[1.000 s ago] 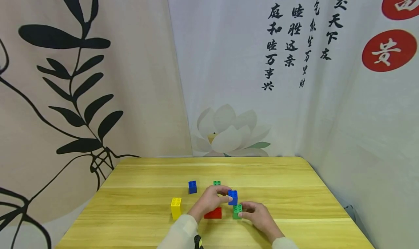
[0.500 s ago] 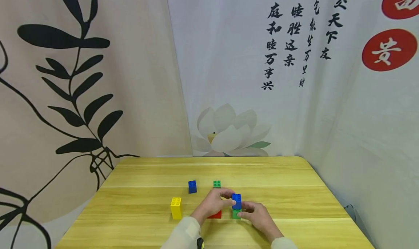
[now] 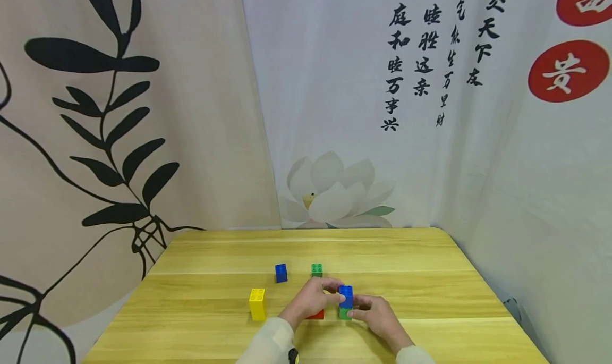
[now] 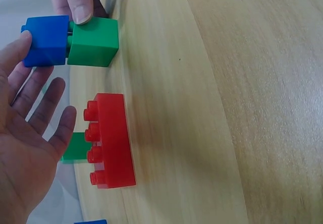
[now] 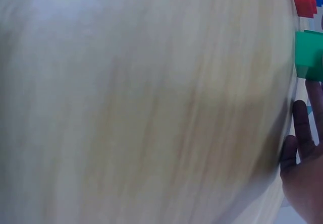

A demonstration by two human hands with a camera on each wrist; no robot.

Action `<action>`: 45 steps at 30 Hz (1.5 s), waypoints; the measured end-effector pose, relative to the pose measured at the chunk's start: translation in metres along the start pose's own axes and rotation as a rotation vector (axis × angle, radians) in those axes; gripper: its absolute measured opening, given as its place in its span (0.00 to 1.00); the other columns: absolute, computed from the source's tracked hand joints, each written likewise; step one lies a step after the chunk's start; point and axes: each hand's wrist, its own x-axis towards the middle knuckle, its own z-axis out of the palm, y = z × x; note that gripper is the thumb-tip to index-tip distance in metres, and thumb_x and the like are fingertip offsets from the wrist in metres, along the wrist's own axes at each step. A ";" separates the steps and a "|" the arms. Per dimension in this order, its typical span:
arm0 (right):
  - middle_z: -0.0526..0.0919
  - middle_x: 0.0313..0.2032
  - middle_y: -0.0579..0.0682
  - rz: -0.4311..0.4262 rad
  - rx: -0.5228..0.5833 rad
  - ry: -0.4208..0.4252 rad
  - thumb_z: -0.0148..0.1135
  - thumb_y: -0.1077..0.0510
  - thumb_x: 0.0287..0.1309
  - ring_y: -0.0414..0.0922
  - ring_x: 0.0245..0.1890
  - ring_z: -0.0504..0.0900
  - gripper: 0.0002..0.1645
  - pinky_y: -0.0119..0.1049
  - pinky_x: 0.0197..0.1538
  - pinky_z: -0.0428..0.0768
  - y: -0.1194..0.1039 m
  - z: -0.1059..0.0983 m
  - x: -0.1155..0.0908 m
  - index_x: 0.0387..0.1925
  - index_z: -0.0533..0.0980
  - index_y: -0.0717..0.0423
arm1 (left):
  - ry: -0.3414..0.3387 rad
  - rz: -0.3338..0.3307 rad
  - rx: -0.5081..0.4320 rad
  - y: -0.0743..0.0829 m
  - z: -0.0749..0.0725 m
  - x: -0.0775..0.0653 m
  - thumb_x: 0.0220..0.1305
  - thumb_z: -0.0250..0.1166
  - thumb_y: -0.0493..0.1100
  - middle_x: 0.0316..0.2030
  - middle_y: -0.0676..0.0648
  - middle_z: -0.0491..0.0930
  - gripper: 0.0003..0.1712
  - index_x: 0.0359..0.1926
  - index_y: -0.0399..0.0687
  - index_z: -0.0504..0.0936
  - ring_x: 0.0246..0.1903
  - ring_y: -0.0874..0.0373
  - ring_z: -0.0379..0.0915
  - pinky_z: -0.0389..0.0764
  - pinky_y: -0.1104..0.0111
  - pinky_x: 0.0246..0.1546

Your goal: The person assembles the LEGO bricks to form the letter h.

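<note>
Blue block [image 4: 48, 42] stands directly above the green block [image 4: 95, 43]; left hand [image 3: 313, 297] pinches the upper, right hand [image 3: 377, 314] the lower.

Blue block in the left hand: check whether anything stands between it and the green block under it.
Nothing visible does; in the narrow gap below the blue block, only studs of the green block show.

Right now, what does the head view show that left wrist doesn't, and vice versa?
Head only: yellow block, printed flower. Left wrist only: studs on the red block, and a gap between the held blue block and green block. Both: the left hand holding that blue block, the right hand holding that green block, the red block and the table.
</note>
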 end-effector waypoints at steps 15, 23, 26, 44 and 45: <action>0.87 0.43 0.49 0.002 -0.045 0.019 0.74 0.50 0.55 0.47 0.45 0.81 0.22 0.50 0.50 0.79 0.000 0.002 0.000 0.49 0.84 0.56 | -0.019 0.021 0.041 -0.003 0.001 -0.002 0.61 0.72 0.48 0.42 0.58 0.83 0.15 0.49 0.54 0.87 0.43 0.59 0.76 0.79 0.56 0.45; 0.87 0.44 0.49 0.005 -0.075 0.031 0.74 0.49 0.54 0.49 0.46 0.82 0.23 0.53 0.51 0.78 -0.001 0.001 0.001 0.49 0.84 0.57 | -0.010 0.025 0.015 -0.004 0.004 -0.004 0.62 0.71 0.47 0.41 0.55 0.83 0.19 0.53 0.49 0.85 0.41 0.58 0.76 0.80 0.63 0.37; 0.87 0.43 0.49 0.012 -0.079 0.034 0.74 0.49 0.54 0.48 0.46 0.82 0.23 0.53 0.51 0.78 -0.001 0.001 0.001 0.49 0.84 0.56 | 0.005 0.030 0.013 -0.006 0.006 -0.004 0.63 0.71 0.46 0.39 0.55 0.82 0.18 0.53 0.49 0.85 0.40 0.58 0.76 0.79 0.66 0.33; 0.87 0.44 0.50 -0.003 -0.075 0.042 0.74 0.51 0.55 0.49 0.46 0.83 0.23 0.53 0.51 0.79 -0.001 0.005 -0.001 0.50 0.83 0.58 | 0.014 0.103 0.127 -0.010 0.008 -0.005 0.66 0.68 0.50 0.47 0.58 0.83 0.17 0.54 0.52 0.85 0.42 0.64 0.76 0.78 0.65 0.41; 0.87 0.44 0.50 -0.009 -0.080 0.045 0.74 0.51 0.54 0.49 0.46 0.83 0.23 0.53 0.51 0.79 -0.001 0.005 -0.001 0.50 0.83 0.58 | 0.016 0.105 0.136 -0.010 0.008 -0.005 0.66 0.68 0.50 0.48 0.58 0.83 0.17 0.54 0.52 0.85 0.43 0.64 0.76 0.77 0.66 0.41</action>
